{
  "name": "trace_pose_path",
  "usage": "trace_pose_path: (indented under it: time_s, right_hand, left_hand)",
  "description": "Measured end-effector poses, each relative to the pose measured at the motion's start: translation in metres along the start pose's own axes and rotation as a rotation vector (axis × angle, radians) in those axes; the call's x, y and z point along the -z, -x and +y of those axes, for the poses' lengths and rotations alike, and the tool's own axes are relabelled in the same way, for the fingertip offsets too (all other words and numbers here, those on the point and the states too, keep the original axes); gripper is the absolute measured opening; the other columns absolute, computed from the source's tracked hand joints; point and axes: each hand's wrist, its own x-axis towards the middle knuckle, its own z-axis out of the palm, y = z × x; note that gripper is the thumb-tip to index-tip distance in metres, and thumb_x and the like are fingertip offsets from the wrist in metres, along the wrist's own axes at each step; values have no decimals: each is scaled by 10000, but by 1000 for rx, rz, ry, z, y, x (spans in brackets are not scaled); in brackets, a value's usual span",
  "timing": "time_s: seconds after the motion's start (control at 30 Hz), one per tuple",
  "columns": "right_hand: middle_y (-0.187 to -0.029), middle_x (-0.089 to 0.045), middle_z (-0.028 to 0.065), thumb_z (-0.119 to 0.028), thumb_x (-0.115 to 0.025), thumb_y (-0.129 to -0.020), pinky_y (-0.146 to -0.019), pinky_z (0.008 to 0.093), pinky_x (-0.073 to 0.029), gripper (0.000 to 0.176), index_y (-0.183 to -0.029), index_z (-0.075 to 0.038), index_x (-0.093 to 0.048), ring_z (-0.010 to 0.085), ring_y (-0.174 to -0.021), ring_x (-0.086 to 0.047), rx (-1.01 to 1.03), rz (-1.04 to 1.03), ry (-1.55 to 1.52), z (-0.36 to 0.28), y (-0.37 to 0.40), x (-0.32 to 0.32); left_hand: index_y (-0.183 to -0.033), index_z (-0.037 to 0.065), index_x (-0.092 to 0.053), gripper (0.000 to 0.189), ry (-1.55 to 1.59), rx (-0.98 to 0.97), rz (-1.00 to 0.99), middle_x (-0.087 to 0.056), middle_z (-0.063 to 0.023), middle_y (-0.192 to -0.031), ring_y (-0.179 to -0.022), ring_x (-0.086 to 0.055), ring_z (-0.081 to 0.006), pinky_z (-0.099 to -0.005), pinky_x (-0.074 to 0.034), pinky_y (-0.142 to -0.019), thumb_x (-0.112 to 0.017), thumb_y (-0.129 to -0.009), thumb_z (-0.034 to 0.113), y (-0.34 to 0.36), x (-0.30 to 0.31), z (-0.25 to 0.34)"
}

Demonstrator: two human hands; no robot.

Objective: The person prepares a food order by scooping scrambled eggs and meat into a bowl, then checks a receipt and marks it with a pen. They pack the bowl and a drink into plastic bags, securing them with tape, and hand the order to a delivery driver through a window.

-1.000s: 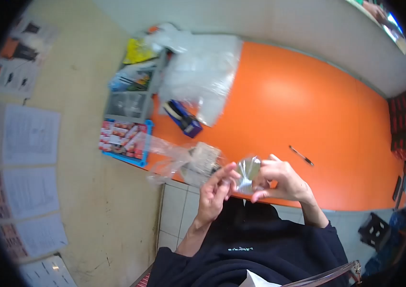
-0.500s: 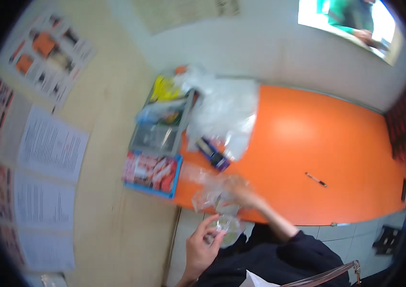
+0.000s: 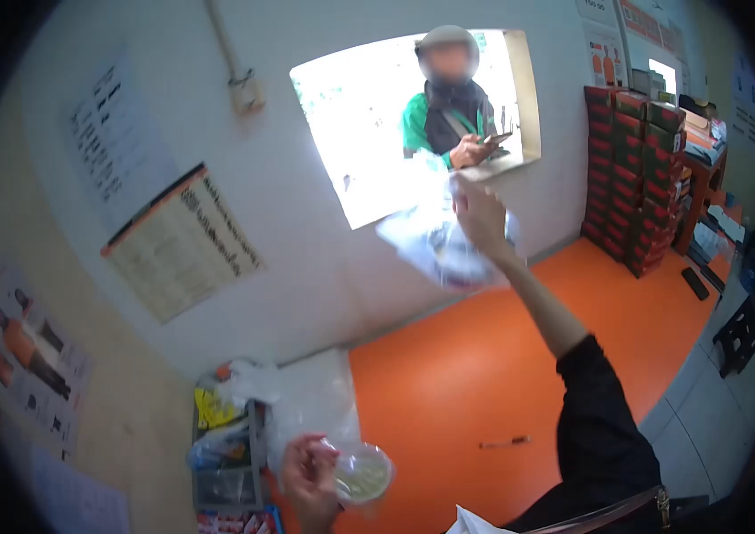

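My right hand (image 3: 482,215) is raised on an outstretched arm in front of the window, fingers closed on the top of a clear plastic bag (image 3: 438,245). The bag hangs below the hand, with a bulky load that I cannot make out. Low in the view, my left hand (image 3: 308,481) grips the edge of a round clear plastic container (image 3: 364,472) with something pale green inside. The container is held above the orange table (image 3: 449,374).
Outside the window opening (image 3: 333,160) stands a helmeted person (image 3: 453,111) holding a phone. A pen (image 3: 504,441) lies on the table. Plastic sheets (image 3: 311,400) and a grey organiser (image 3: 257,436) are at the left; stacked boxes (image 3: 631,178) stand at the right.
My right hand has gone from low over the table up to the window, now with the bag. My left hand still holds the container. The view has tilted up towards the window.
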Motion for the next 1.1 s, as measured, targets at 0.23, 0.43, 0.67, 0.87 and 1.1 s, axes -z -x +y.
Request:
trace_pose_path:
  time_s: [0.23,0.43,0.67,0.87,1.1]
  right_hand:
    - [-641,-618,114,-195,-511,-865,-547,456,-461,104,-940,-232,-572,327,-646,-631,-73,214,114,135,-210,-89]
    - [-812,-670,142,-209,-488,-873,-649,472,-517,141,-992,-207,-564,348,-798,-663,-306,75,164,237,-247,-143]
    - [-971,-623,132,-249,-599,-810,-818,489,-479,288,-1071,-155,-525,330,-945,-612,-491,-110,-43,288,-260,-188]
    - [-1019,-590,102,-434,-757,-657,-946,482,-324,702,-1201,-93,-473,240,-1095,-481,178,370,24,269,-201,-114]
    - [-1063,-592,62,-503,-751,-646,-943,493,-293,632,-1107,-148,-504,249,-1152,-471,219,-230,73,235,-153,-140]
  left_hand:
    - [-1093,22,-552,180,345,-221,6,-512,14,-892,-742,-456,-43,-194,-407,-673,-475,-931,44,-212,-184,71]
    - [-1130,11,-574,257,330,-236,-166,-516,-17,-843,-698,-435,-54,-190,-375,-622,-454,-907,55,-381,-343,80]
    - [-1121,-4,-571,269,314,-225,-181,-521,-45,-825,-642,-421,-63,-190,-366,-556,-436,-898,58,-465,-460,46]
    - [-1084,11,-597,260,177,-298,-196,-552,-46,-806,-628,-446,-68,-205,-386,-565,-469,-865,63,-514,-507,20]
    - [-1044,48,-598,236,-404,-629,34,-646,-100,-785,-704,-579,-193,-327,-457,-663,-580,-832,150,-518,-512,15]
